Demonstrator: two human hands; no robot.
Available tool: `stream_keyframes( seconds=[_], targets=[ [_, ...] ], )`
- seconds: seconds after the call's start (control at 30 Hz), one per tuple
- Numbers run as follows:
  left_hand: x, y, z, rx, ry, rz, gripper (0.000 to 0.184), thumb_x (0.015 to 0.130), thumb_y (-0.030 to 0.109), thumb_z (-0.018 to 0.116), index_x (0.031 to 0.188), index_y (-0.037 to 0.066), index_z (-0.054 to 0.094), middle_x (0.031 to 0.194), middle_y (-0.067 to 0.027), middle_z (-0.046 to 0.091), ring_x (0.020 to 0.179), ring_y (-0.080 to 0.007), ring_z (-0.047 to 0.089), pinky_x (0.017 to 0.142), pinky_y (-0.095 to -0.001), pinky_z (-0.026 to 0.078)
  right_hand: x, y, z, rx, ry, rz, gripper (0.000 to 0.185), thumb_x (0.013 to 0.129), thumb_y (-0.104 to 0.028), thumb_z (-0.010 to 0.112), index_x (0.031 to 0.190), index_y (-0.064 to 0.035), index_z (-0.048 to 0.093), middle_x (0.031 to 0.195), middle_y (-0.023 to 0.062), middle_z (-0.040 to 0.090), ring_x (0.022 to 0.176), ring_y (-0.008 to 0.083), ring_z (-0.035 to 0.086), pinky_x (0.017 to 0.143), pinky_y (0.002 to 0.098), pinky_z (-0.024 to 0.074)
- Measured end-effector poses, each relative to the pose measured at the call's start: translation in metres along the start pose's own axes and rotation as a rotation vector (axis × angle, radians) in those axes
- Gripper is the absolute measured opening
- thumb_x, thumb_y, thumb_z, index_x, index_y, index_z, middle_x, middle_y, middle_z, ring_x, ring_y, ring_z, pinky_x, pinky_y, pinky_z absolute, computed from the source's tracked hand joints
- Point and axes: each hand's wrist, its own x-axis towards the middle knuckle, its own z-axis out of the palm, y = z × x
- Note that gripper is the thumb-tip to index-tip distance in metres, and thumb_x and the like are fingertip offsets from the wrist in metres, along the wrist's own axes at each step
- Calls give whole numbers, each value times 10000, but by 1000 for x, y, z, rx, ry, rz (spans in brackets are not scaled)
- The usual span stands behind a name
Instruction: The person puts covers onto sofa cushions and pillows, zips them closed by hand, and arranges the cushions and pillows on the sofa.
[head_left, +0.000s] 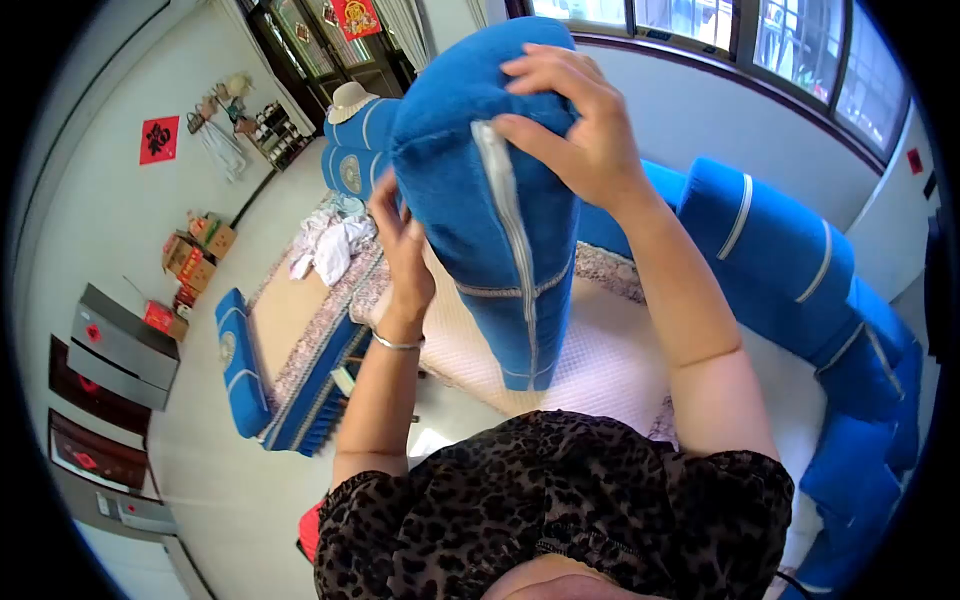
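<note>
A long blue sofa cushion stands upright in front of me, its lower end over the pale quilted seat. A white zipper runs down the side facing me, and a light piping band crosses it lower down. My right hand grips the top right corner, thumb near the zipper's upper end and fingers spread over the top. At the left edge, my left hand holds the cushion's side, its fingers partly hidden behind the fabric. A silver bangle circles the left wrist.
Blue backrest cushions line the sofa at right, under the window. Crumpled clothes lie on another seat at left, which has a blue armrest. A hat sits on the far sofa; boxes stand by the wall.
</note>
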Motion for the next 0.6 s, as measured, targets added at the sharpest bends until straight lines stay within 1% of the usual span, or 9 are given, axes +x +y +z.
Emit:
stream_keyframes(
  seconds=[0.07,0.13,0.23,0.3,0.33,0.43,0.47,0.57,0.6],
  targets=[
    [36,29,28,-127,-64,156,765,839,547,466,1361,18,285,1371,-145,341,1263,-242,350,1060,-379,262,-5,-11,-9,21,-54,11,239,677,-208,750,828,-71,626,992,89,642,1058,300,546,919,401,410],
    [52,32,28,11,-306,312,801,846,556,432,1393,-1,249,1425,-161,288,1317,-253,290,1088,-367,209,-7,-24,-21,34,-73,41,219,682,-177,740,819,-65,612,1011,95,636,1093,302,528,944,408,390],
    [31,11,36,-16,-400,228,771,876,475,423,1417,-22,187,1477,-173,204,1370,-268,189,1108,-355,138,-19,-18,-49,74,-87,101,214,724,-204,672,841,-48,582,1046,123,608,1124,331,505,979,443,354],
    [-1,-27,41,-79,-432,159,809,901,548,365,1432,-10,120,1497,-169,129,1388,-277,117,1117,-361,92,-29,-20,-69,103,-53,179,286,790,-329,612,796,-50,548,1046,148,591,1138,353,483,1000,490,311],
    [-19,-50,44,-71,-447,130,760,926,545,307,1438,14,126,1498,-173,117,1390,-286,107,1118,-364,86,-35,-20,-82,91,-43,185,323,817,-370,579,789,-50,542,1037,145,587,1137,348,480,998,488,308],
    [-82,-115,49,24,-469,-54,663,939,432,339,1439,40,149,1496,-179,114,1390,-312,97,1121,-384,99,-52,-27,-114,233,25,304,396,881,-434,488,778,-54,529,1015,138,574,1143,329,466,989,469,315],
    [-107,-139,46,54,-494,-124,652,933,401,365,1438,43,159,1494,-181,121,1389,-320,98,1121,-390,104,-56,-31,-127,301,65,366,414,899,-446,460,776,-56,525,1009,137,570,1147,322,461,985,460,319],
    [-176,-188,35,181,-577,-220,652,902,320,437,1431,44,176,1488,-181,134,1383,-337,107,1120,-403,119,-52,-38,-218,692,-252,710,445,936,-464,329,879,-80,547,1079,130,553,1134,276,469,1003,416,329],
    [-191,-199,30,234,-609,-220,658,889,295,461,1429,43,180,1487,-180,136,1381,-341,110,1119,-407,124,-50,-50,-220,495,-136,837,445,942,-458,323,952,-79,554,1114,133,548,1135,264,475,1003,401,336]
  ],
)
